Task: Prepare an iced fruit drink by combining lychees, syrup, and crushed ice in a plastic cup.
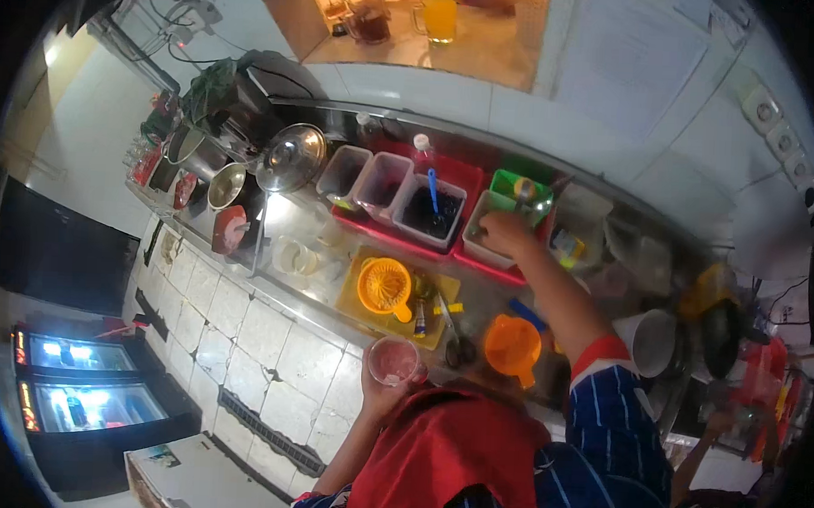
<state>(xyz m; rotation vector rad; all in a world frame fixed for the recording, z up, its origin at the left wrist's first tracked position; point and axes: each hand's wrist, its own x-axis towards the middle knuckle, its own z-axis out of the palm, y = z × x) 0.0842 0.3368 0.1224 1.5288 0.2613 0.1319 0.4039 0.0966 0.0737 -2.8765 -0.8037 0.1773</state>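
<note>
My left hand (378, 393) is wrapped around a glass of pink drink (394, 362), held at the counter's front edge close to my chest. Across the counter, my right hand (505, 231) dips into a pale plastic container (487, 253). Its fingertips are hidden inside, so I cannot tell what they grip. Behind that container sits a green basket (507, 183) with a metal utensil in it. To the left, a tub of dark contents (419, 210) holds a blue-handled spoon (433, 192). An orange citrus juicer (385, 285) rests on a yellow cutting board (358, 306).
Black-handled scissors (458, 351) and an orange strainer or juicer (512, 344) lie on the near counter. A steel lid (292, 158) leans at the left near pots. Through the wall opening stands a mug of orange drink (438, 17). Another person's arm (702, 440) shows at lower right.
</note>
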